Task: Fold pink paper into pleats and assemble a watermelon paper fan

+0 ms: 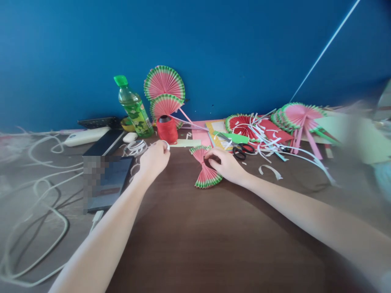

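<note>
The left hand (155, 156) curls closed, while the right hand (222, 163) brings thumb and fingertips to the waist of a pink-and-green pleated paper bow (205, 172); what either grips is too small to tell. The broad brown wooden table (226, 240) supports the bow between the hands, presumably so its folds stay steady. A red thread spool (167, 131) stands just beyond the left hand, probably for easy reach; black-handled metal scissors (236, 145) lie beyond the right.

The bow-shaped fan (207, 178) is of matt paper, ridged by its pleats. The counter (189, 244) looks like smooth wood with a soft sheen. The drink bottle (137, 113) is of clear, glossy plastic. The scissors (235, 144) have handles which look like plastic.
</note>
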Tool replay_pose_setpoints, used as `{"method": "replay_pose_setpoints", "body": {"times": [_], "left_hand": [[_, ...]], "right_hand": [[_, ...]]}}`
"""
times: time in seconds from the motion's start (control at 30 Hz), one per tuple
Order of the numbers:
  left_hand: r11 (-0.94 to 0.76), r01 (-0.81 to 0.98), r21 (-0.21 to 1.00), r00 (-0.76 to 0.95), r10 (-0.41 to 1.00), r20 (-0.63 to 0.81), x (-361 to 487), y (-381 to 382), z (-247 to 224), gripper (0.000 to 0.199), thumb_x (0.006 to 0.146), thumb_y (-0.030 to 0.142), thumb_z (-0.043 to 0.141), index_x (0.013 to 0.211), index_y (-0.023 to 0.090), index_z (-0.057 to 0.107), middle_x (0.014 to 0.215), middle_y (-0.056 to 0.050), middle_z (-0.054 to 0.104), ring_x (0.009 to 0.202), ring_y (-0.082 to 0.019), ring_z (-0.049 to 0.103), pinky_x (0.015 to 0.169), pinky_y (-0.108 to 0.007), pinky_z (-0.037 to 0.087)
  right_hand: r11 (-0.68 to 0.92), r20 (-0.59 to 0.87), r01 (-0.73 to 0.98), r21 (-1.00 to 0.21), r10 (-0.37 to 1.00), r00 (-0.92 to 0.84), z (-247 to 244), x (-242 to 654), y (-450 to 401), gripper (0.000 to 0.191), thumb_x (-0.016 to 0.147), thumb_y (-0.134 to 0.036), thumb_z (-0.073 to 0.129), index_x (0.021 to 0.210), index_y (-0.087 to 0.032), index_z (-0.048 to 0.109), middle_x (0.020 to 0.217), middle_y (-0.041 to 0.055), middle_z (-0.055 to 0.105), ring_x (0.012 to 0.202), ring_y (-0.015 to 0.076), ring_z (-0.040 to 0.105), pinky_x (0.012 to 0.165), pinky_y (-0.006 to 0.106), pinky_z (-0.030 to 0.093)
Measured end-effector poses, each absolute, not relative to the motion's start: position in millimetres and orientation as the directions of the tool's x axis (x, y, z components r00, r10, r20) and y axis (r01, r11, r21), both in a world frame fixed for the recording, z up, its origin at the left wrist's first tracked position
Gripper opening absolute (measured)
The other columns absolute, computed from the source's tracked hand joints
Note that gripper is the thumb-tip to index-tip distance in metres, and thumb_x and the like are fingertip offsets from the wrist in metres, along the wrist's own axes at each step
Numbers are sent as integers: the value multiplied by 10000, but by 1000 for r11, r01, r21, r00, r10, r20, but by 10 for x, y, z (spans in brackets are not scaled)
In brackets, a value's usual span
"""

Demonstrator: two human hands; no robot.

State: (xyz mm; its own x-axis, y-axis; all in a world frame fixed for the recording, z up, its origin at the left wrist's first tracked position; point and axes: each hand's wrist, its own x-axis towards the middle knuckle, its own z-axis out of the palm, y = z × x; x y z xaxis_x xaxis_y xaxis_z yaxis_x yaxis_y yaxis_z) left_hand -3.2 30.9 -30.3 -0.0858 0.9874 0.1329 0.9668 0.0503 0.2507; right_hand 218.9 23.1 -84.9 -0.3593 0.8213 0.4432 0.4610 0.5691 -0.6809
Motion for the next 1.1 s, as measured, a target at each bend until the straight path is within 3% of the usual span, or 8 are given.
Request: {"method": "replay_pose_setpoints", "body": {"times": [0.1,0.17,0.27,0.33,0.53,0.67,0.83,1.1], "left_hand": [[56,830,555,-255,924,287,-50,346,-234,97,807,251,436,854,193,499,842,-63,667,826,-226,627,754,-352,459],[-57,741,669,-330,837,437,-64,350,-218,86,827,212,406,893,195,458,789,-31,661,769,-181,625,745,-321,458],[-252,703,665,-307,736,603,-9,300,-277,132,853,163,371,979,196,392,677,24,630,673,-133,604,767,-302,442],[-324,705,631,-216,749,626,116,226,-374,126,857,174,388,981,198,388,636,34,608,652,-130,593,756,-301,434],[-442,536,719,253,897,363,568,-9,-670,165,878,246,379,1035,202,397,643,34,587,618,-132,589,659,-279,439],[-471,395,789,335,873,353,574,-21,-713,246,879,248,374,1119,195,369,704,21,585,667,-123,583,697,-283,451],[-509,308,804,404,835,374,522,21,-753,487,805,140,429,1269,196,288,953,-50,624,799,-144,593,805,-343,460],[-504,287,814,393,838,380,530,56,-769,462,844,160,415,1290,200,302,1022,-63,636,880,-152,611,870,-351,456]], "right_hand": [[554,437,459,-695,832,-342,-837,2187,224,158,737,-60,461,783,-173,562,877,62,634,832,174,585,765,333,460],[553,440,462,-694,833,-336,-830,2185,223,160,733,-57,463,781,-175,561,873,58,637,826,174,586,760,335,462],[558,455,466,-687,830,-323,-824,2184,227,168,743,-55,455,784,-177,564,851,49,634,815,171,586,763,339,465],[573,493,467,-674,819,-295,-823,2185,223,172,762,-61,446,810,-179,562,844,48,616,802,166,581,749,337,473],[744,717,426,-514,646,-263,-810,2183,135,341,797,-92,471,1115,-211,440,1064,95,506,922,181,564,801,366,495],[798,720,400,-451,590,-366,-790,2181,91,451,810,-109,471,1232,-223,365,1185,123,465,1138,224,472,898,407,476],[783,692,449,-431,606,-393,-772,2188,98,508,828,-135,449,1303,-260,318,1270,111,443,1219,242,411,997,485,393],[755,696,493,-431,627,-352,-790,2196,102,548,855,-209,449,1362,-291,256,1290,109,407,1248,252,372,1029,491,353]]}}
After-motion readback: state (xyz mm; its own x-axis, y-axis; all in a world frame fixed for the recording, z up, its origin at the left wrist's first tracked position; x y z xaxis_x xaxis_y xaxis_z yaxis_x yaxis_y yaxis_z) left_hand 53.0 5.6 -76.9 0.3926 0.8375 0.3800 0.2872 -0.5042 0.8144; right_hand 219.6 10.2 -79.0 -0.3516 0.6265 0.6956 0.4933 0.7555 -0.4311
